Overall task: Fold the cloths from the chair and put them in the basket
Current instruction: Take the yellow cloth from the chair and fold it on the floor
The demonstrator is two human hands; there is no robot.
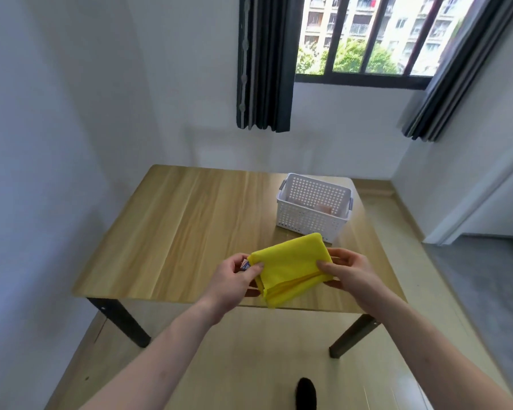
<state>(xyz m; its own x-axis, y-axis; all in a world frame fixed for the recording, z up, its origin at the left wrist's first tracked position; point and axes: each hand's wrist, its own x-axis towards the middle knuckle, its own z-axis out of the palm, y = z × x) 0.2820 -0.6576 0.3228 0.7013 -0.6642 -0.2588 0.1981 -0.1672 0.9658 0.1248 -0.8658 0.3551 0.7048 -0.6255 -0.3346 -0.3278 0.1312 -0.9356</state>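
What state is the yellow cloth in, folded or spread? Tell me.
Folded. The yellow cloth is a compact rectangle with stacked layered edges along its near side, held above the wooden table by the left hand and right hand.

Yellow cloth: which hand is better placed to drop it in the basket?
Right, probably. The right hand grips the yellow cloth on the side nearer the basket, which stands ahead and to the right. The left hand is farther away.

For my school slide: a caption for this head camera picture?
Both hands, left hand and right hand, hold a folded yellow cloth before the white basket.
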